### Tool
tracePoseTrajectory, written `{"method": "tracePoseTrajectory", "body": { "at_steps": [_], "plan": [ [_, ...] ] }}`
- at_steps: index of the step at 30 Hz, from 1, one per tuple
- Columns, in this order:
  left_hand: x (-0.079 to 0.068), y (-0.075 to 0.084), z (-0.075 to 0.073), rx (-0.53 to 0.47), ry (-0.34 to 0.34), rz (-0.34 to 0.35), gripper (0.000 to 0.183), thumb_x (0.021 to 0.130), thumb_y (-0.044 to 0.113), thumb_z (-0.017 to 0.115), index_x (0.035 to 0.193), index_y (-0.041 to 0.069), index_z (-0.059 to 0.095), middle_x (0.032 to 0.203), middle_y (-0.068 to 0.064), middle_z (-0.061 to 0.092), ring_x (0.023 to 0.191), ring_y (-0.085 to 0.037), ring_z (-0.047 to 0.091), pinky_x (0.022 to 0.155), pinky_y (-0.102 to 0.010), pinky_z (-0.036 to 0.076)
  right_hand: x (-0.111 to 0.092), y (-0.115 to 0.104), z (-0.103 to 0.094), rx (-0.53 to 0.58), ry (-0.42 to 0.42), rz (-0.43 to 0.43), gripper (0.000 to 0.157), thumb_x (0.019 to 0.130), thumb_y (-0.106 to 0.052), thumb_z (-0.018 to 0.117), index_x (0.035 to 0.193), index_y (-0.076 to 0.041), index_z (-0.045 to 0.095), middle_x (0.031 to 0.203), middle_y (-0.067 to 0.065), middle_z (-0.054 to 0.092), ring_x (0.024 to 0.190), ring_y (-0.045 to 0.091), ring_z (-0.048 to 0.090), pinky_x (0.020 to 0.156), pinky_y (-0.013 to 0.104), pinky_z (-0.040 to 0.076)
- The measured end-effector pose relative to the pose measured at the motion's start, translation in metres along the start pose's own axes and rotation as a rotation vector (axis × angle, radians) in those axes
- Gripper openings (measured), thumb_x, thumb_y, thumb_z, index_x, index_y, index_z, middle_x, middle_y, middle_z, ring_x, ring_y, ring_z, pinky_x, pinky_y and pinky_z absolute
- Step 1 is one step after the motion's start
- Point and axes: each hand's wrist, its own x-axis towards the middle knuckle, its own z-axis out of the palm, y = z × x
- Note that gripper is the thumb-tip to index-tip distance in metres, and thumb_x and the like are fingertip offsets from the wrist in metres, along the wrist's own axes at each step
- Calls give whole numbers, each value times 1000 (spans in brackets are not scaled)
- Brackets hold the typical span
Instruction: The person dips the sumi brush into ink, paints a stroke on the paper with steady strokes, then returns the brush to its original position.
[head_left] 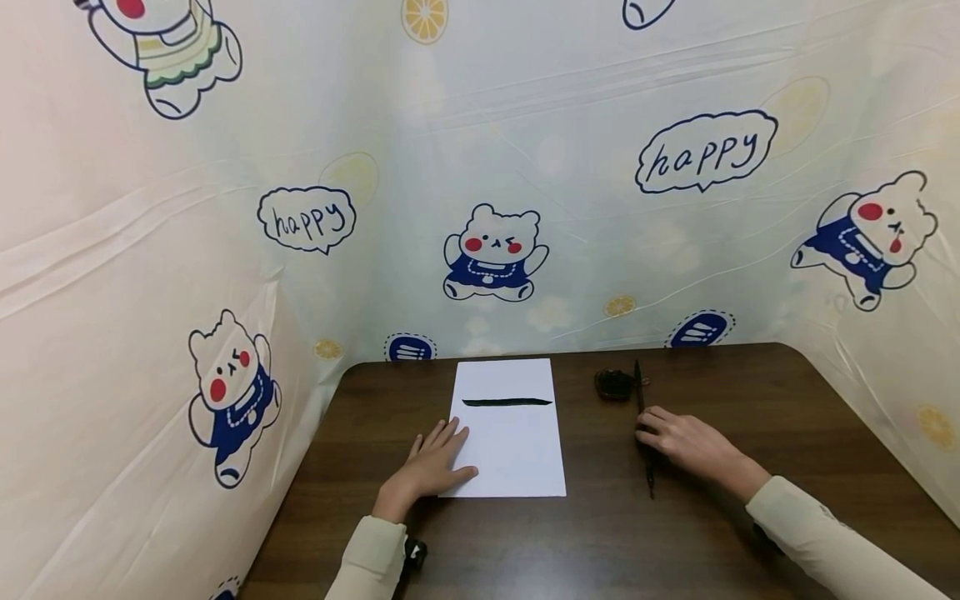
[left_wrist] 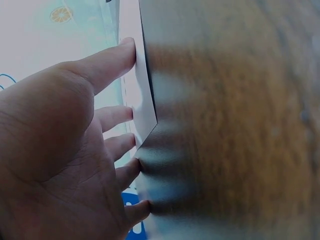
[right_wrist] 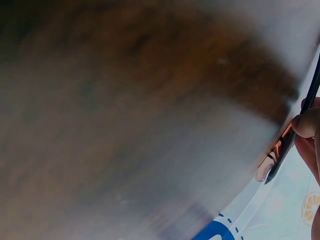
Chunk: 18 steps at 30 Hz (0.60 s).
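A white sheet of paper (head_left: 510,454) lies on the dark wooden table, with one thick black stroke (head_left: 507,402) across its upper part. My left hand (head_left: 431,467) rests on the paper's lower left edge with its fingers spread. In the left wrist view, the thumb and some fingertips of that hand (left_wrist: 65,125) meet the sheet (left_wrist: 142,95), while others reach past its edge. My right hand (head_left: 678,437) holds a slim dark brush (head_left: 639,387) between thumb and fingers. Beside the brush's far end sits a small dark dish (head_left: 613,385).
The brown table (head_left: 517,542) has rounded far corners. A pale curtain (head_left: 390,275) with printed bears and lettering hangs behind it and along both sides. Something dark (head_left: 415,552) is worn at the left wrist.
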Motion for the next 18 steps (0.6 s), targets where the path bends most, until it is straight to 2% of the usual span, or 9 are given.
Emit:
{"method": "tracePoseTrajectory", "body": {
  "at_steps": [8,18],
  "plan": [
    [-7,12,-11,-24,-5,25,88,100,56,66,166,5,35,178,-20,21,165,-46,13,126,-78,5,-1,-1,0,-32,8,5,45,74,4,89,115,-13,81,119,11,72,109,26,66,64,29,60],
    [-8,14,-11,-20,-9,8,85,100,53,67,164,4,38,178,-20,19,165,-46,12,125,-79,4,0,-1,-2,-11,26,25,48,72,6,91,115,-11,81,119,12,73,109,28,67,64,30,61]
  ]
}}
